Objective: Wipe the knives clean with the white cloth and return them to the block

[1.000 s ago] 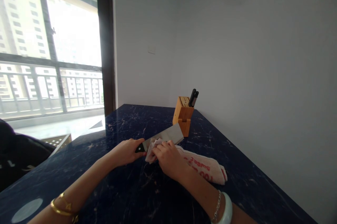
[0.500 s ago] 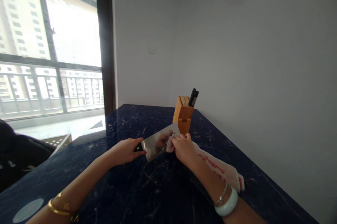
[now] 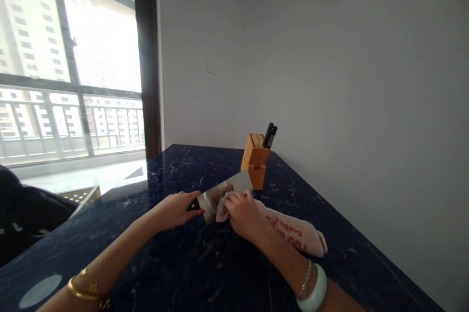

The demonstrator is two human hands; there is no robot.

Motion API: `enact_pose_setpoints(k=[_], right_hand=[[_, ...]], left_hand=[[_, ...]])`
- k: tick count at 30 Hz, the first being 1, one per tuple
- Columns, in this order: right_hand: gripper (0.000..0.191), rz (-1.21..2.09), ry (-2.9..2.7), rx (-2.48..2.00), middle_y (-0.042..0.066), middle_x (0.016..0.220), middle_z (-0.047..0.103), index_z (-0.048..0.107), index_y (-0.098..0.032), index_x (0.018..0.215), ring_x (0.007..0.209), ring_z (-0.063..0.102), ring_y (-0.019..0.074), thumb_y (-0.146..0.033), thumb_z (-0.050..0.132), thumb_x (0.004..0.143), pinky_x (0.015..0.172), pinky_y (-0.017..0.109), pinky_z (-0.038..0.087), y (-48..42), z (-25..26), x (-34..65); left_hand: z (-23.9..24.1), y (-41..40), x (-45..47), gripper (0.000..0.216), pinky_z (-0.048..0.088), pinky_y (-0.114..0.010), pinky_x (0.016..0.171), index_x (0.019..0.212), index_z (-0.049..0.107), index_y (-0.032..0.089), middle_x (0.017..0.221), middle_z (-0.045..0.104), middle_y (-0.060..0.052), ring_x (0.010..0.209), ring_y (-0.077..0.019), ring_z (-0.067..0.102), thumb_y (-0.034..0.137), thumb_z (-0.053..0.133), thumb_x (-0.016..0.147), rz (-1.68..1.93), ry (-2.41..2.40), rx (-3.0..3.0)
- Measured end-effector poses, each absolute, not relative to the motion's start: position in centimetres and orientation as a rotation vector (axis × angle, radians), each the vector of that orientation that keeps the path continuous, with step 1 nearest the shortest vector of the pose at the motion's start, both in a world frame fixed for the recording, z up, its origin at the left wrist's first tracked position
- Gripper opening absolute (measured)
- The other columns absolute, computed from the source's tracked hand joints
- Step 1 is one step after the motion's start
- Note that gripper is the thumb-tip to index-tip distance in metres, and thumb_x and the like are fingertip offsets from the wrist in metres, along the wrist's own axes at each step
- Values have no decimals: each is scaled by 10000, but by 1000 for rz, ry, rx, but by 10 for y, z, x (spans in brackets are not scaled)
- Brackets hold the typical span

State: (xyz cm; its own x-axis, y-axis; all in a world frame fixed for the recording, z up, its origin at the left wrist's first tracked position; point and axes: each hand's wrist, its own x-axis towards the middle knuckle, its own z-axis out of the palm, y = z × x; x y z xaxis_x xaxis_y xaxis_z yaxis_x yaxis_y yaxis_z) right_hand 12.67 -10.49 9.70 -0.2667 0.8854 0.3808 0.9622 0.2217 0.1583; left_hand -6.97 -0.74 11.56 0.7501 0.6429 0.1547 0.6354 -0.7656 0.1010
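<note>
Wooden knife block (image 3: 252, 156) on dark blue marbled table (image 3: 183, 263), black handles (image 3: 270, 136) poking out top. Cleaver (image 3: 234, 186) in front of block, blade end overlapping block's base in view; contact unclear. Left hand (image 3: 175, 210) closed round cleaver's grip, front-left of block. Right hand (image 3: 245, 215) pinching bunched white cloth (image 3: 293, 229) at blade; red-lettered remainder trails front-right of block.

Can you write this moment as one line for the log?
left hand: holds cleaver by its handle | right hand: holds towel against cleaver | beyond cleaver: knife block with black handles
</note>
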Motion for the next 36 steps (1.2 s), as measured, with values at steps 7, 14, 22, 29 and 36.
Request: enact_pose_setpoints(k=[7, 14, 22, 29, 36], right_hand=[[172, -555, -1984, -2011, 69, 929, 577, 519, -176, 872, 909, 450, 195, -107, 412, 755, 763, 336, 216, -93, 97, 168], [181, -456, -1800, -2103, 73, 969, 577, 500, -171, 916, 910, 464, 197, -112, 411, 770, 742, 319, 221, -85, 89, 193], [150, -461, -1739, -2110, 52, 946, 576, 495, -182, 911, 904, 476, 189, -175, 417, 783, 745, 311, 224, -82, 92, 194], [136, -426, -1692, -2141, 50, 912, 584, 512, -176, 868, 860, 490, 190, -200, 449, 749, 726, 306, 231, -83, 96, 196], [205, -548, -1621, -1945, 33, 936, 574, 492, -202, 971, 895, 474, 175, -183, 417, 781, 748, 294, 226, -84, 101, 193]], left_hand=[[119, -12, -70, 386, 388, -238, 515, 976, 523, 228, 745, 645, -42, 621, -202, 620, 526, 384, 773, 293, 1054, 2870], [121, -13, -70, 403, 395, -226, 470, 996, 512, 228, 760, 652, -34, 534, -172, 609, 535, 375, 773, 264, 1051, 2801], [123, -15, -70, 375, 399, -233, 519, 983, 521, 235, 787, 644, -39, 666, -205, 627, 516, 378, 779, 266, 1055, 2841], [121, -14, -69, 367, 395, -252, 564, 970, 517, 233, 760, 636, -42, 712, -222, 621, 516, 377, 783, 259, 1059, 2926], [122, -16, -69, 371, 387, -253, 559, 980, 513, 234, 758, 639, -48, 700, -223, 620, 518, 366, 791, 239, 1060, 2973]])
